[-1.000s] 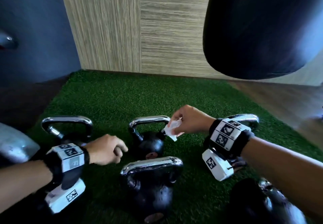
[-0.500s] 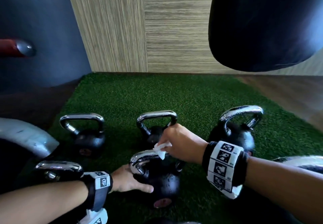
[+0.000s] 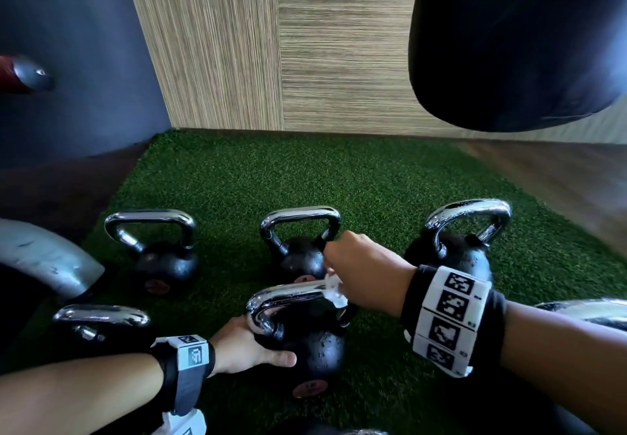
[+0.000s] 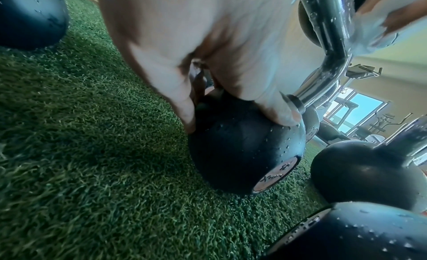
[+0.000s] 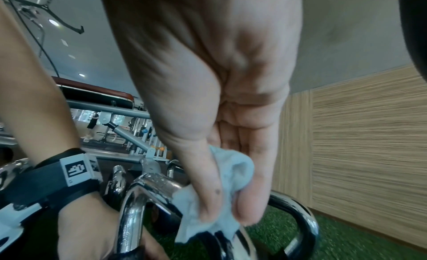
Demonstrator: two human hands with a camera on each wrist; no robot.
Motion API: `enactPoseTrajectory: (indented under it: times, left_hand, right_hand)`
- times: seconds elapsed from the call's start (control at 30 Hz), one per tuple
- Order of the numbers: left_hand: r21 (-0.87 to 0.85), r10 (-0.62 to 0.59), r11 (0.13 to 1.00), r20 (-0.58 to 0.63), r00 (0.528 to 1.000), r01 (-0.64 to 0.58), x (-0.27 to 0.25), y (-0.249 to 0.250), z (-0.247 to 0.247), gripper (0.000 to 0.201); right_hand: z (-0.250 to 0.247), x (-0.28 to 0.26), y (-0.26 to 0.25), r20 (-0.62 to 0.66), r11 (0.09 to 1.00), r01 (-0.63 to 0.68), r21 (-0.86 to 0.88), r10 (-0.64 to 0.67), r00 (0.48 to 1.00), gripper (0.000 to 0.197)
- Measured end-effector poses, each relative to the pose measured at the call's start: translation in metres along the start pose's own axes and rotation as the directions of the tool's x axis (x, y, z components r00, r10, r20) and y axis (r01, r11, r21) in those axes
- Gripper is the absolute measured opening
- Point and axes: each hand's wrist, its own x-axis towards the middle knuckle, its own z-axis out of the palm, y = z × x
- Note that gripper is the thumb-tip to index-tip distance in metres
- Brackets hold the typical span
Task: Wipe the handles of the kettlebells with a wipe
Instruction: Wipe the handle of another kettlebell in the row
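Observation:
A black kettlebell with a chrome handle stands on the green turf in front of me. My left hand grips its ball at the left, thumb over the front. A white wipe is pinched in my right hand, wrapped over the handle's right end. Behind stand three more kettlebells: left, middle and right.
Another kettlebell handle lies near my left wrist, and a further chrome handle shows behind my right forearm. A dark punching bag hangs at upper right. A grey metal frame juts in at left. The turf beyond the kettlebells is bare.
My right hand has come off the middle back kettlebell's handle down onto the front one with the wipe. My left hand has moved in and taken hold of the front kettlebell's ball.

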Motion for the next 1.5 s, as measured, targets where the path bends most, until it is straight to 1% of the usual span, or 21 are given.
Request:
enactPoseTrajectory:
  times: [0.1,0.17,0.2,0.27,0.3,0.4,0.47,0.57,0.77,0.83,0.9,0.97,1.07,1.13,1.17,1.23,1.3,1.33,1.4,1.47,1.5]
  left_hand:
    - [0.001,0.006,1.0,0.01,1.0,-0.006,0.002,-0.001,0.001,0.085]
    - [-0.009,-0.005,1.0,0.008,1.0,0.005,0.003,-0.002,0.001,0.086]
    - [-0.011,-0.011,1.0,0.01,1.0,0.011,0.003,-0.001,0.001,0.085]
    - [-0.01,-0.006,1.0,0.013,1.0,0.006,0.003,0.0,0.001,0.082]
    - [-0.008,-0.001,1.0,0.013,1.0,0.001,0.003,-0.001,0.002,0.084]
    - [0.002,-0.003,1.0,0.001,1.0,0.003,0.005,-0.003,0.003,0.092]
    - [0.01,-0.007,1.0,0.007,1.0,0.007,0.005,-0.003,0.003,0.092]
    - [0.024,-0.011,1.0,0.026,1.0,0.01,0.003,0.001,0.0,0.084]
    - [0.006,-0.043,0.999,0.039,0.998,0.043,0.0,0.006,-0.002,0.075]
    - [0.002,-0.052,0.999,0.027,0.998,0.052,0.001,0.003,-0.001,0.081]
    - [0.021,-0.086,0.996,0.008,0.996,0.086,0.002,-0.001,-0.001,0.097]
    - [0.11,-0.129,0.986,0.019,0.992,0.126,-0.004,0.008,-0.003,0.109]
    - [0.336,-0.275,0.917,0.142,0.951,0.215,-0.02,0.031,-0.007,0.09]
    - [0.417,-0.375,0.868,0.192,0.907,0.27,-0.03,0.044,-0.011,0.077]
    - [0.455,-0.392,0.851,0.214,0.895,0.263,-0.035,0.049,-0.015,0.07]
    - [0.541,-0.388,0.817,0.265,0.883,0.197,-0.042,0.055,-0.025,0.049]
    - [0.577,-0.389,0.805,0.336,0.858,0.139,-0.051,0.062,-0.038,0.03]
    - [0.552,-0.376,0.825,0.373,0.848,0.122,-0.054,0.066,-0.043,0.022]
    - [0.399,-0.295,0.909,0.424,0.856,0.115,-0.058,0.073,-0.052,0.014]
    - [0.118,-0.162,0.985,0.405,0.9,0.125,-0.059,0.085,-0.057,0.012]
    - [-0.059,-0.095,0.99,0.364,0.926,0.125,-0.059,0.092,-0.058,0.015]
  right_hand:
    - [-0.001,-0.003,0.019,0.034,0.997,-0.076,0.001,0.076,0.997,0.021]
    - [0.002,-0.002,0.028,0.044,0.992,-0.122,0.007,0.122,0.992,0.014]
    - [0.005,0.0,0.031,0.038,0.989,-0.148,0.007,0.147,0.988,0.016]
    - [0.014,0.006,0.036,0.012,0.987,-0.156,0.029,0.155,0.988,0.035]
    - [0.017,0.007,0.037,0.006,0.987,-0.157,0.04,0.157,0.988,0.037]
    - [0.02,0.008,0.043,0.037,0.98,-0.184,0.073,0.181,0.983,0.013]
    - [0.025,0.007,0.049,0.12,0.968,-0.227,0.11,0.214,0.97,0.011]
    - [0.033,0.007,0.059,0.286,0.923,-0.302,0.237,0.231,0.93,0.018]
    - [0.051,0.017,0.074,0.382,0.834,-0.381,0.398,0.227,0.896,0.013]
    - [0.063,0.015,0.076,0.421,0.792,-0.41,0.452,0.216,0.881,0.011]
    - [0.076,0.012,0.076,0.429,0.72,-0.456,0.523,0.239,0.871,0.02]
    - [0.089,0.007,0.074,0.428,0.656,-0.493,0.572,0.275,0.861,0.026]
    - [0.1,0.001,0.072,0.422,0.613,-0.515,0.599,0.305,0.854,0.021]
    - [0.096,-0.001,0.072,0.408,0.651,-0.507,0.565,0.314,0.857,0.015]
    - [0.091,-0.004,0.072,0.418,0.684,-0.498,0.533,0.3,0.858,0.016]
    - [0.074,-0.012,0.071,0.511,0.742,-0.459,0.489,0.182,0.84,0.016]
    - [0.05,-0.022,0.066,0.606,0.778,-0.393,0.49,0.02,0.796,0.016]
    - [0.038,-0.026,0.064,0.606,0.786,-0.355,0.507,-0.031,0.795,0.016]
    - [0.016,-0.032,0.057,0.526,0.786,-0.265,0.559,-0.088,0.846,0.014]
    - [0.0,-0.032,0.05,0.4,0.776,-0.179,0.605,-0.101,0.911,0.017]
    - [-0.006,-0.031,0.046,0.326,0.756,-0.143,0.639,-0.098,0.94,0.018]
